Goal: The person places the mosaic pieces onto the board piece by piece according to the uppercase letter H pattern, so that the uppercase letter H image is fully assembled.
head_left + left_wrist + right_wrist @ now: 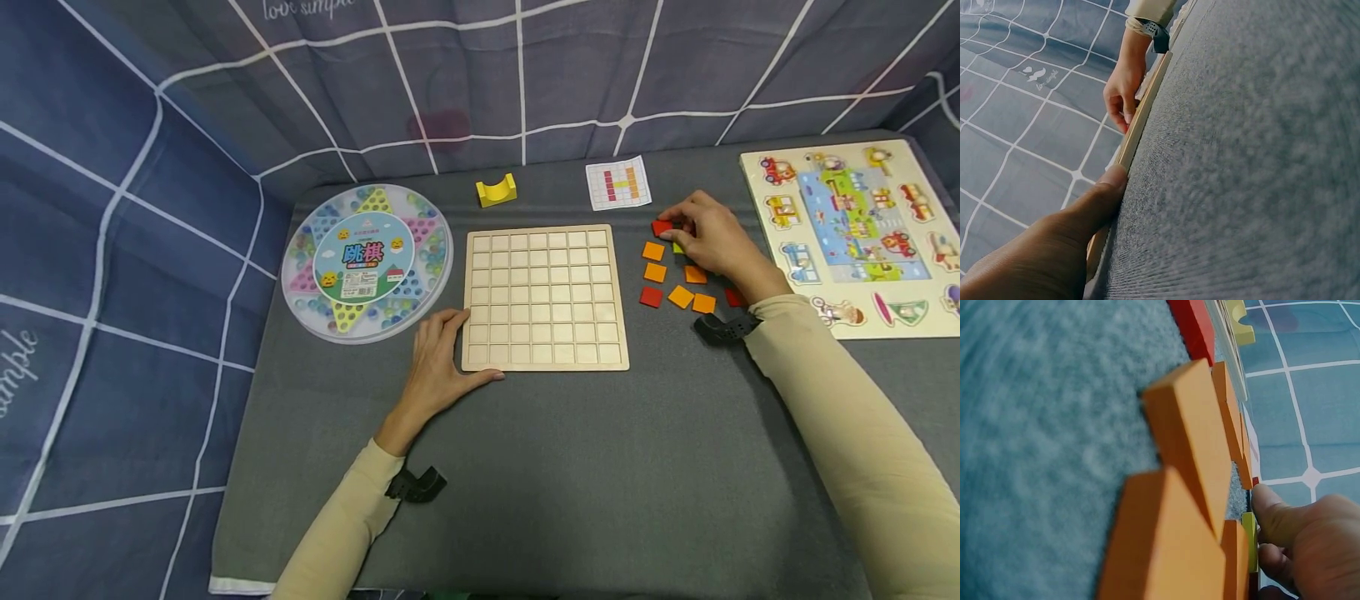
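A wooden grid board [543,300] lies flat on the dark cloth. Against its lower left corner rests my left hand [437,367], the thumb along the near edge and the fingertips at the left edge. In the left wrist view that thumb [1094,203] presses on the rim of the board. To the right of the board, my right hand [712,235] pinches a red square tile [661,227] between thumb and fingertips. A yellow-green tile [678,247] shows partly under this hand. Several orange tiles [655,272] and another red tile [651,297] lie close by.
A printed pattern card [618,183] lies behind the board, with a yellow arch block [497,191] to its left. At the left sits a round Chinese checkers set [300,300]. A wooden picture puzzle [832,304] lies beyond the right hand, near the right forearm.
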`<state>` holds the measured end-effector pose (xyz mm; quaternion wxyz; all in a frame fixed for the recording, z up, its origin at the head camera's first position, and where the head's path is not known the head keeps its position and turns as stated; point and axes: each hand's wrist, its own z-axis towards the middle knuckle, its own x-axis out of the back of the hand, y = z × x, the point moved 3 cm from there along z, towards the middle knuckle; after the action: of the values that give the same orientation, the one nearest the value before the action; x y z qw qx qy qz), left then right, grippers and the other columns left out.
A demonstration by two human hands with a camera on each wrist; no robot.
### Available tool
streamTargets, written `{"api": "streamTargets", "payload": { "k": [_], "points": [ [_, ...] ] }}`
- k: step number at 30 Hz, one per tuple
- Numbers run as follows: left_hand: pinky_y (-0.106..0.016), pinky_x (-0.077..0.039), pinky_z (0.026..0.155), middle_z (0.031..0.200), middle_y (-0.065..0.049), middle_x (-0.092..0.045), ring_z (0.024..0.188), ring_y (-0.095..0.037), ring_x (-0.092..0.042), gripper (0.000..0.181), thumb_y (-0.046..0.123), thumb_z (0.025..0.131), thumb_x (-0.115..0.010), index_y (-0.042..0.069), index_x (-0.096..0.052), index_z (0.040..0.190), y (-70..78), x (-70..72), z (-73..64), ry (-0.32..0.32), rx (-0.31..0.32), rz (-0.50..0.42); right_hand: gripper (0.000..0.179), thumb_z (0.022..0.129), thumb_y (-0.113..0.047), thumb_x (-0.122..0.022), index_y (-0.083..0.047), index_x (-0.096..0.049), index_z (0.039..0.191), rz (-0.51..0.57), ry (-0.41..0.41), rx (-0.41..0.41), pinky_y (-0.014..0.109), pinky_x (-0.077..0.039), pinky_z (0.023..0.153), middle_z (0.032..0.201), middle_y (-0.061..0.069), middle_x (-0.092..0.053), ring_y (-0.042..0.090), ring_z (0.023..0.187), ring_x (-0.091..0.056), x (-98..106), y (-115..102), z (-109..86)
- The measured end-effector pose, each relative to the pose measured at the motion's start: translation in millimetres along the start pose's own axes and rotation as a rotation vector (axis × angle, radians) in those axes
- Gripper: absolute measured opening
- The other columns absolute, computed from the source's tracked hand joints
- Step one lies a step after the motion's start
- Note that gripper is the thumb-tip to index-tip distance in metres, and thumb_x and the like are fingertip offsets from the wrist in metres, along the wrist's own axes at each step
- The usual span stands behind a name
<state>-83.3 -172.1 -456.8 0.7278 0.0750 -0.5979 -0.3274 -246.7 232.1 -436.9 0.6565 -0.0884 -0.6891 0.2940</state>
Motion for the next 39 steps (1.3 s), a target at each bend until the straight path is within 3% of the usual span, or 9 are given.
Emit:
{"api": "streamTargets", "payload": {
  "k": [26, 35, 39],
  "points": [
    [-0.051, -0.035, 0.098, 0.134, -0.017, -0.046, 0.115, -0.034, -0.043, 0.100, 0.048, 0.062, -0.090, 0.005, -0.047, 0.142, 1.8, 0.8, 0.5, 0.003, -0.015, 0.009, 0.034, 0.091, -0.027, -0.070, -0.001, -0.068, 0.114, 0.006, 0.078, 0.020, 0.036, -0.028, 0.069, 0.106, 0.015, -0.048, 0.023, 0.078, -0.041, 4, -10, -2.7],
    [-0.052, -0.034, 0.100, 0.135, -0.017, -0.045, 0.117, -0.034, -0.043, 0.101, 0.051, 0.063, -0.089, 0.006, -0.047, 0.143, 2.0, 1.7, 0.5, -0.010, -0.005, 0.010, 0.030, 0.089, -0.023, -0.073, -0.003, -0.070, 0.112, 0.007, 0.104, 0.078, 0.033, -0.032, 0.067, 0.107, 0.015, -0.050, 0.023, 0.076, -0.045, 4, -28, -2.0],
    [-0.052, -0.035, 0.099, 0.135, -0.017, -0.046, 0.116, -0.034, -0.043, 0.101, 0.049, 0.063, -0.090, 0.005, -0.047, 0.142, 2.9, 2.3, 0.6, -0.006, -0.009, 0.013, 0.030, 0.089, -0.021, -0.074, -0.003, -0.070, 0.111, 0.030, 0.100, 0.100, 0.035, -0.031, 0.072, 0.109, 0.015, -0.050, 0.024, 0.079, -0.047, 1, -40, -0.5]
  ]
}}
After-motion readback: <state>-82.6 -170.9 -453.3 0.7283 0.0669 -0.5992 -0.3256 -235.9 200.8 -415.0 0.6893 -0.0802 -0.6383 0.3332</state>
